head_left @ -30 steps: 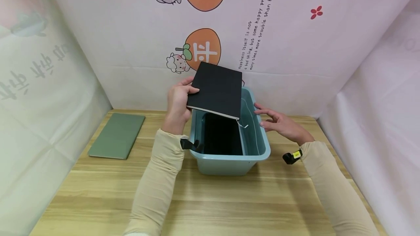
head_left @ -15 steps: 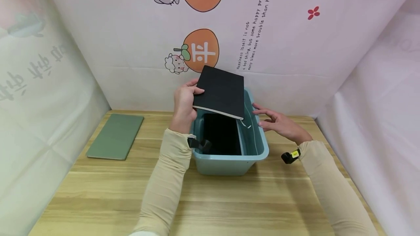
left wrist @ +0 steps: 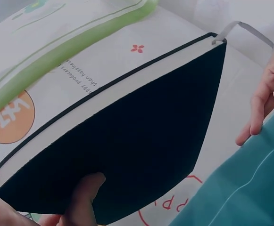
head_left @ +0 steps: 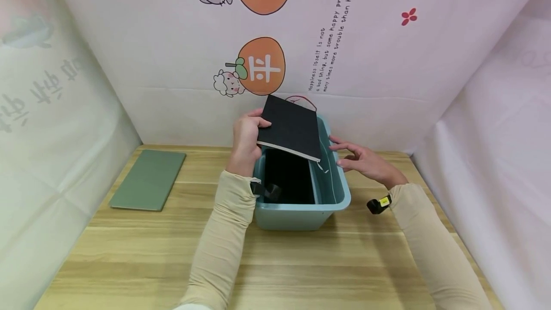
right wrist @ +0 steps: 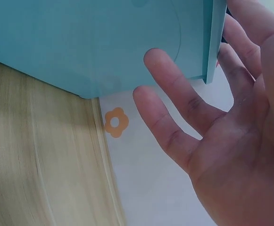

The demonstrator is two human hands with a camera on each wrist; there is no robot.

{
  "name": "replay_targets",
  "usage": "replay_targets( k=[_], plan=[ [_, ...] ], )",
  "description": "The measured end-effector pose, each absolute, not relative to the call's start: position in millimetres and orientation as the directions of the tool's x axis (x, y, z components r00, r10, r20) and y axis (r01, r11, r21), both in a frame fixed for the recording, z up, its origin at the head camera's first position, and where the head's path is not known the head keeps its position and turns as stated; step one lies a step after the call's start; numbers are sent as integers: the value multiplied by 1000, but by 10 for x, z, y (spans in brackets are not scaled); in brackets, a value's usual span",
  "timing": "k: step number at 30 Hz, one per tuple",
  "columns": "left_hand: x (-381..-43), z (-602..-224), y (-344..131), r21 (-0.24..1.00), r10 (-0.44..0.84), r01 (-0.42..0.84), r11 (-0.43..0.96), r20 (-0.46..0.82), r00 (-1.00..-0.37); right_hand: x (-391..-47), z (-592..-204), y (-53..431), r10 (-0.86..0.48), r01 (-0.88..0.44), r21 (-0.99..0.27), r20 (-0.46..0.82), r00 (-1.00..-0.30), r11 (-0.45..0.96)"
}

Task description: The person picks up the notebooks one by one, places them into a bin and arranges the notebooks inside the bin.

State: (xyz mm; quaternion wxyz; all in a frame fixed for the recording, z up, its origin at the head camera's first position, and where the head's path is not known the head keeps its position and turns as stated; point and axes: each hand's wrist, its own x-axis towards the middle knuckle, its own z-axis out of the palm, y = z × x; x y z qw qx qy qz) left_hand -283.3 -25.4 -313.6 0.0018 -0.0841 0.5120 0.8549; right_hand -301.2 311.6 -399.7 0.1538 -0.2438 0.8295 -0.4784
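Checker: Nearest entry, lower part of the frame?

Clerk: One bench (head_left: 275,271), wood-grained. Behind the foreground, at centre, one blue-green bin (head_left: 290,219), upright; inside it, to the left, a black form (head_left: 287,181) is seen, its kind not made out. At left of frame, well apart, one green book (head_left: 148,181), laid flat on the bench.

Checker: Hands?

Clerk: Right hand (head_left: 363,160), right of centre: fingers loosely extended at the bin's right rim, nothing grasped; the bin is probably being steadied. Left hand (head_left: 248,140), centre: the left edge of one black notebook (head_left: 292,130) is gripped, the thumb laid across the upper cover.

Checker: Location and reason of that hold?

Clerk: The notebook is held tilted over the rear part of the bin's mouth, a pale ribbon (head_left: 324,170) hung from its lower right corner. It is presumably gripped at one edge so that the opposite end is left unobstructed.

Checker: Farthest entry?

Clerk: One printed cloth (head_left: 374,71), hung across the upper frame.

Checker: Changes since the frame of half a second earlier?

Clerk: Notebook and left hand have been brought slightly lower; a red outline (head_left: 303,99) on the cloth is now uncovered above the notebook. Bin, green book and right hand are recorded as essentially unmoved.
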Motion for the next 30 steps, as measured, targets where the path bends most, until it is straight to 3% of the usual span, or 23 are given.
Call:
replay_targets(
  k=[14,23,30],
  plan=[
    [-2856,-3180,-181,899,-45,-149,-413,-183,-982,-3027,-4023,3116,-528,-246,-873,-15,-849,420],
    [-2862,-3196,-157,944,51,-252,-211,-247,-968,-3036,-4047,3126,-542,-269,-870,3,-841,413],
    [-2874,-3232,-117,963,141,-259,-70,-248,-958,-3022,-4044,3122,-541,-278,-864,8,-841,419]
  ],
)
